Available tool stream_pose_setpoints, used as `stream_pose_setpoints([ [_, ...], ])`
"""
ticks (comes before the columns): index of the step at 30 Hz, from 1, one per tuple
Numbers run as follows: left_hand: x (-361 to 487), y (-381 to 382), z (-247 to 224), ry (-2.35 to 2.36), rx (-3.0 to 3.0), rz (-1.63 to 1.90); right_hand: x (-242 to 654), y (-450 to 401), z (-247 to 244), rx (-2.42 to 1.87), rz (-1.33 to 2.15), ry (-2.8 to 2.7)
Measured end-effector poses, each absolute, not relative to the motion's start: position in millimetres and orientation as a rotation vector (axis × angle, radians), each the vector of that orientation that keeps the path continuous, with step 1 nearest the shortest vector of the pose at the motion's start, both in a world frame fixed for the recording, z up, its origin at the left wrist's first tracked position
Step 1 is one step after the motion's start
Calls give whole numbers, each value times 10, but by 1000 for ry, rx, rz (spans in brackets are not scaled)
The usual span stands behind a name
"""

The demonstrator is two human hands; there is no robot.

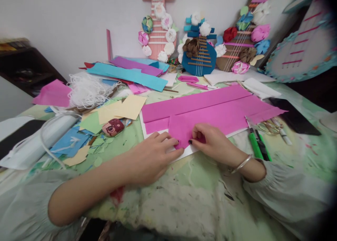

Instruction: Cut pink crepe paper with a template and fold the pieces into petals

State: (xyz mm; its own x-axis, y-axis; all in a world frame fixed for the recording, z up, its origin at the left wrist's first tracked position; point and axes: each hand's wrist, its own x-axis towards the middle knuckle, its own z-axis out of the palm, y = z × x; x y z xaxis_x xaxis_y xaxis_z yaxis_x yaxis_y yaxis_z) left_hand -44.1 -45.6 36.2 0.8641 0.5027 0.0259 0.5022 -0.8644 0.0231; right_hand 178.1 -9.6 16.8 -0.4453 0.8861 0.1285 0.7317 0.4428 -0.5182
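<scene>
Left hand (147,158) rests on pink paper (210,118), grip unclear; right hand (216,144) pinches its near edge. Smooth handling needs light, even tension between them.

Matt, lightly creased magenta paper (205,111) is seen, with a smooth, shiny metal bangle (241,164). A glossy black face is shown by what is probably a phone (296,116).
</scene>
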Motion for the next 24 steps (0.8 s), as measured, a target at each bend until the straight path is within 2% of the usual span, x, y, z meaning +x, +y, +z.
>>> stream_pose_setpoints([
  [6,-440,-452,374,812,3008,8,1841,-108,169,-1334,419,-2308],
  [14,-485,-381,359,852,2842,176,1813,-403,141,-867,199,-2546],
  [24,-554,-276,308,747,2845,298,1866,-460,81,-829,-86,-2790],
])
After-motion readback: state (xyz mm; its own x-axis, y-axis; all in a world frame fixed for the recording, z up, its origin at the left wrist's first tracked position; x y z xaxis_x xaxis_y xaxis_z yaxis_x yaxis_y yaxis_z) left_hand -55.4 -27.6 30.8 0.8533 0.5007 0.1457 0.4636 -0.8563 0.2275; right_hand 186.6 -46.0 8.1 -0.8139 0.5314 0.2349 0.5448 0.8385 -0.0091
